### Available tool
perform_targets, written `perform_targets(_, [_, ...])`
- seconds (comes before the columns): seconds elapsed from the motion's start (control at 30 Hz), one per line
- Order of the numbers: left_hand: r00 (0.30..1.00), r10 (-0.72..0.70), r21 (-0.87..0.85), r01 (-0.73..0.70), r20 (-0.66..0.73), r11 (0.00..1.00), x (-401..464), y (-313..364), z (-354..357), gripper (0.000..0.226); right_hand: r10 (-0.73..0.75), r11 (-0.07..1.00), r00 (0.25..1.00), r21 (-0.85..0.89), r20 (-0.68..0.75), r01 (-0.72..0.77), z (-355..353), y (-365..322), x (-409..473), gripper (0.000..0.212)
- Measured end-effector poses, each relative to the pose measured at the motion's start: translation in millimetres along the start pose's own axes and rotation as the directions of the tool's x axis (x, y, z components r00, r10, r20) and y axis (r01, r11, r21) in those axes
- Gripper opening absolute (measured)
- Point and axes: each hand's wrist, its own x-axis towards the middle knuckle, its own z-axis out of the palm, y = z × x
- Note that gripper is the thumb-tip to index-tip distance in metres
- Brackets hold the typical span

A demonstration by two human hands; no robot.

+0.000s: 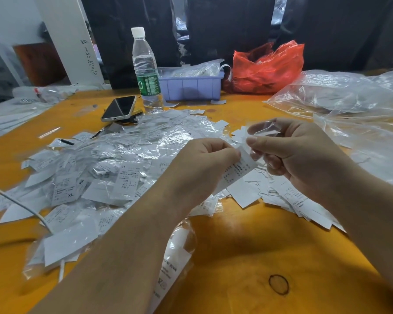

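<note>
My left hand (pixel 204 164) pinches the top edge of a white printed label (pixel 237 169), which hangs tilted between both hands. My right hand (pixel 295 155) pinches a small clear plastic sleeve (pixel 264 130) just above and to the right of the label, fingers curled. Both hands hover over a wide heap of white size labels and small clear bags (pixel 114 168) spread across the orange table (pixel 247 257). More loose labels (pixel 288 200) lie under my right wrist.
A water bottle (pixel 146 69), a phone (pixel 120 108) and a purple bin (pixel 191 86) stand at the back. A red plastic bag (pixel 268 69) sits beside the bin. Large clear bags (pixel 349 98) fill the right side. A white cable (pixel 16 200) crosses the left.
</note>
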Motion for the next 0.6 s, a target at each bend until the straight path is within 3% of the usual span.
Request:
perform_targets(0.3, [0.997,0.006,-0.008,-0.005,0.081,1.0,-1.9,2.5,1.0,0.03,-0.023,0.999,1.0,-0.028,-0.009,0.022,-0.5,0.5,0.2,0.013])
perform_targets(0.6, [1.0,0.012,0.001,-0.012,0.028,1.0,0.5,-0.2,-0.5,0.026,-0.03,1.0,0.998,-0.004,0.059,0.03,0.6,1.4,-1.2,0.022])
